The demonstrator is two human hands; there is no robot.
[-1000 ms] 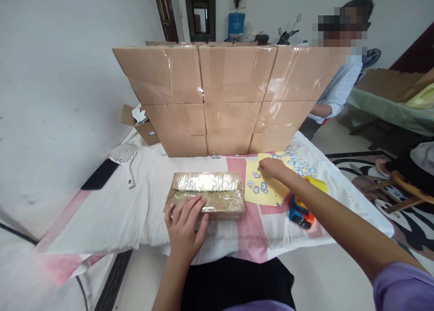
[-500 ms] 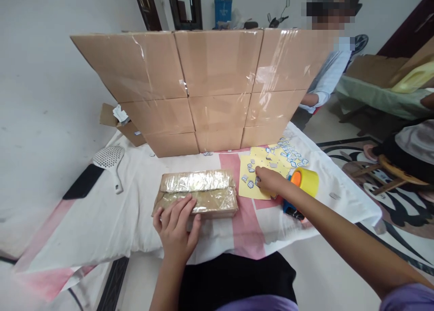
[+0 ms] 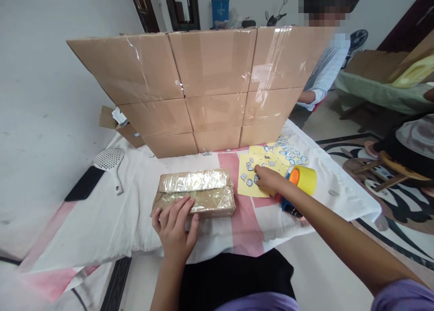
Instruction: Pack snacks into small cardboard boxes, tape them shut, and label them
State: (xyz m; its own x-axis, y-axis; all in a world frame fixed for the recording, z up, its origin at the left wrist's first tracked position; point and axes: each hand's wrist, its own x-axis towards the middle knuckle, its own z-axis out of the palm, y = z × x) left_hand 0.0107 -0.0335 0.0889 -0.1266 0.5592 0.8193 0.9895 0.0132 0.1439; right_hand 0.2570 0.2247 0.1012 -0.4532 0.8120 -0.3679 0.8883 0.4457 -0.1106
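Observation:
A taped cardboard box [image 3: 210, 195] lies in front of me on the cloth-covered table. My left hand [image 3: 178, 223] rests on its near left part, fingers spread. Right of the box, my right hand [image 3: 267, 179] reaches down to a yellow sheet [image 3: 249, 191] with small blue-outlined stickers on it. Its fingertips are pinched together at the sheet; whatever is between them is too small to make out. Close by the right forearm sits a tape dispenser [image 3: 288, 207] with a yellow tape roll [image 3: 308, 180].
Stacked cardboard boxes [image 3: 217, 76] form a wall along the table's back. At left lie a white perforated paddle [image 3: 109, 159] and a black phone [image 3: 84, 183]. An open carton [image 3: 130, 132] stands behind them. A person [image 3: 325, 71] is beyond the boxes at right.
The view has shifted slightly. Both hands keep nearly the same places, the left on the box and the right at the yellow sheet.

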